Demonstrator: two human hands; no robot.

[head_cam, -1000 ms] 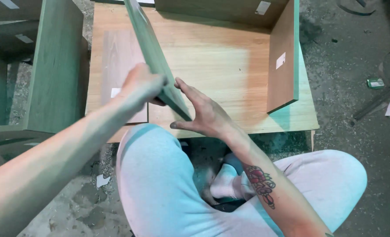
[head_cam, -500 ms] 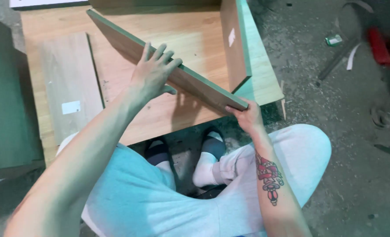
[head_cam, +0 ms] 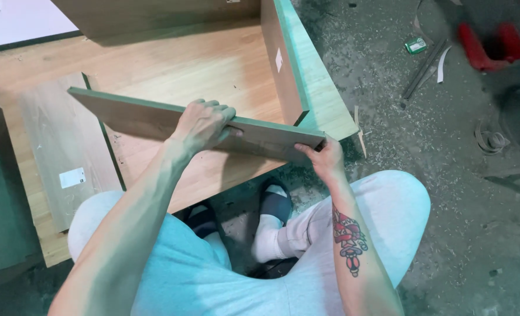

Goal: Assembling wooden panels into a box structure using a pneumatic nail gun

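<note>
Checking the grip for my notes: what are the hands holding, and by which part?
Both hold one long wooden panel: the left hand clasps its top edge near the middle, the right hand grips its right end.

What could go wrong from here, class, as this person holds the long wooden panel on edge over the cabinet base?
The panel is gripped only by the left hand at mid-length and the right hand at one end; its free far end could tip or swing. It might knock the upright side panel. The feet below risk a dropped board.
</note>
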